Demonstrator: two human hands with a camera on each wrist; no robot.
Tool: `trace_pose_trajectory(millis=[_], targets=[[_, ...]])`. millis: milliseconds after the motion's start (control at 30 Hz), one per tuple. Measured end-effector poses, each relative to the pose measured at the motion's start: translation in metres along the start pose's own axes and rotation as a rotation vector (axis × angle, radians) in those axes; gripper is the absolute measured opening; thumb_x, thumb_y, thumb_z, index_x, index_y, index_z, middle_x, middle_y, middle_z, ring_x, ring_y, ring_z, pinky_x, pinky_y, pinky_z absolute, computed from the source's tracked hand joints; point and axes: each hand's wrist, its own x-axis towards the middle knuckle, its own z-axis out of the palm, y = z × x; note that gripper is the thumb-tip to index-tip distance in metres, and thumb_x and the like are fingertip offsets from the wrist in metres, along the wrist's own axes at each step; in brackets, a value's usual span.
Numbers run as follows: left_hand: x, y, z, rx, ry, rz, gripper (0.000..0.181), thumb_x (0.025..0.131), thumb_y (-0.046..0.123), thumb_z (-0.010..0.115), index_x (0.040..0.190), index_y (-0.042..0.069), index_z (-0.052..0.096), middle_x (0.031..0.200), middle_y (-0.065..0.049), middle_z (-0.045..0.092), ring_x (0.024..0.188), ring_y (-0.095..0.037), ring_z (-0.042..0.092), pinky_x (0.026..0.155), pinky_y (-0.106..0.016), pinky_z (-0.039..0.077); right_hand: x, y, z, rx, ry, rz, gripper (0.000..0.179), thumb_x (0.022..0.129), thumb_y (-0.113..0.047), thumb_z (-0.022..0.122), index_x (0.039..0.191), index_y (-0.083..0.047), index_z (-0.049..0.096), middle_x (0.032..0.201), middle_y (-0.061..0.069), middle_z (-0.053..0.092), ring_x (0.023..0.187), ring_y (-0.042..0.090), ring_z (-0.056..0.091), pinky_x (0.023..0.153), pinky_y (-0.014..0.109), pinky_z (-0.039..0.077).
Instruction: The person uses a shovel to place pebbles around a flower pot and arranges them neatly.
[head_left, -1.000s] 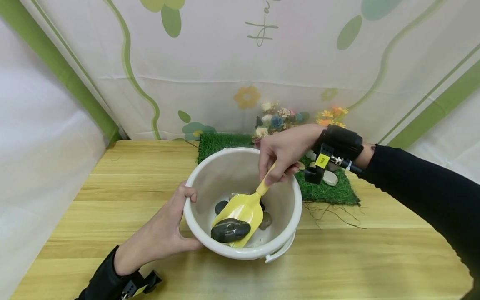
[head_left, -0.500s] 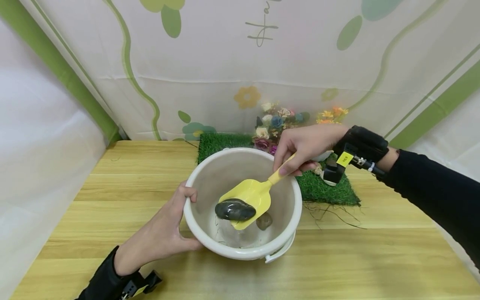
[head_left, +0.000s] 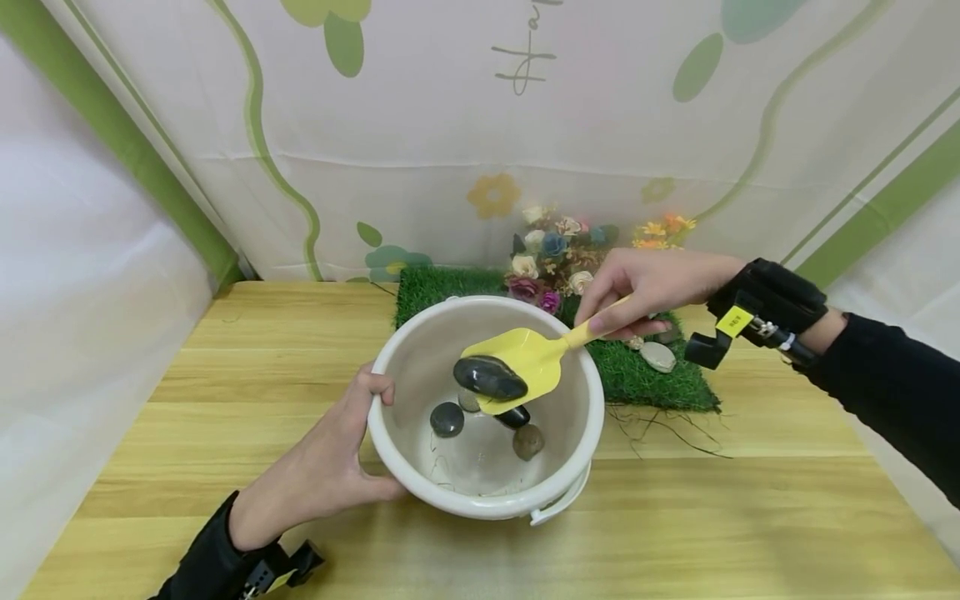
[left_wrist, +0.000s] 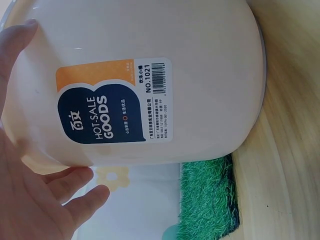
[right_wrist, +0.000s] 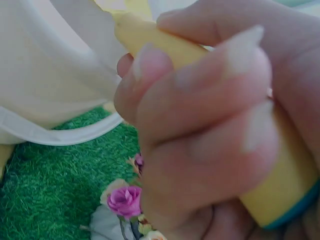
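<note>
My right hand [head_left: 651, 290] grips the handle of a yellow toy shovel [head_left: 542, 358]. On its blade lies a large glossy black stone [head_left: 491, 377], held up inside the white bucket [head_left: 487, 506]. Below it on the bucket floor are a dark round stone [head_left: 447, 419], a brown stone [head_left: 528, 442], a small black stone [head_left: 514, 417] and a pale stone [head_left: 468, 401], the last two partly hidden by the shovel. My left hand [head_left: 322, 467] holds the bucket at its left side, fingers hooked over the rim. In the right wrist view, curled fingers wrap the yellow handle [right_wrist: 280, 180].
Behind the bucket lies a green turf mat [head_left: 450, 287] with artificial flowers [head_left: 551, 250] and a pale stone [head_left: 657, 357]. The bucket's handle [head_left: 562, 502] hangs at the front right. A printed curtain [head_left: 420, 125] backs the wooden table [head_left: 247, 400].
My right hand has raised the shovel with the black stone from the bucket's bottom, moving it up and to the right. The stones beneath have come into view. My left hand stays put.
</note>
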Motion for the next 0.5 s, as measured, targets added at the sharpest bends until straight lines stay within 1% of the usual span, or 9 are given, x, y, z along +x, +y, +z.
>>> trace_pose_trajectory(millis=[67,167,267,333,500], targets=[[0.0,0.0,0.0,-0.005,-0.002,0.001,0.076,0.061,0.041,0.081,0.108,0.016,0.026,0.134,-0.003,0.03,0.115,-0.02,0.039,0.082,-0.037,0.044,-0.007,0.001,0.0,0.013,0.02,-0.006,0.021,0.094,-0.009,0.049,0.109,-0.009,0.065,0.066,0.008,0.058,0.038,0.016,0.042,0.037,0.033,0.043],[0.001,0.0,0.0,-0.009,-0.002,0.006,0.076,0.061,0.04,0.082,0.108,0.016,0.026,0.135,-0.004,0.03,0.116,-0.021,0.039,0.082,-0.036,0.045,-0.017,0.002,-0.002,0.002,0.051,-0.023,0.022,0.094,-0.005,0.048,0.109,-0.008,0.064,0.07,0.007,0.06,0.038,0.014,0.042,0.037,0.032,0.043],[0.001,0.0,0.0,-0.009,0.002,0.012,0.076,0.061,0.04,0.082,0.108,0.016,0.027,0.134,-0.004,0.03,0.116,-0.022,0.039,0.082,-0.036,0.045,-0.028,0.005,-0.004,-0.029,0.076,-0.071,0.026,0.093,0.001,0.046,0.111,-0.007,0.063,0.072,0.006,0.06,0.039,0.011,0.042,0.036,0.031,0.041],[0.001,0.001,0.0,-0.01,0.005,0.017,0.076,0.062,0.042,0.081,0.108,0.015,0.027,0.134,-0.004,0.031,0.116,-0.022,0.039,0.082,-0.036,0.045,-0.037,0.007,-0.006,-0.039,0.101,-0.088,0.028,0.093,0.004,0.045,0.112,-0.005,0.062,0.072,0.005,0.06,0.039,0.01,0.042,0.035,0.03,0.04],[0.001,0.001,0.0,-0.007,0.011,0.023,0.075,0.063,0.046,0.079,0.107,0.015,0.027,0.132,-0.004,0.032,0.118,-0.022,0.038,0.084,-0.039,0.044,-0.06,0.014,-0.008,-0.007,0.155,-0.094,0.031,0.091,0.01,0.041,0.116,0.0,0.058,0.071,0.007,0.059,0.039,0.011,0.042,0.033,0.028,0.038]])
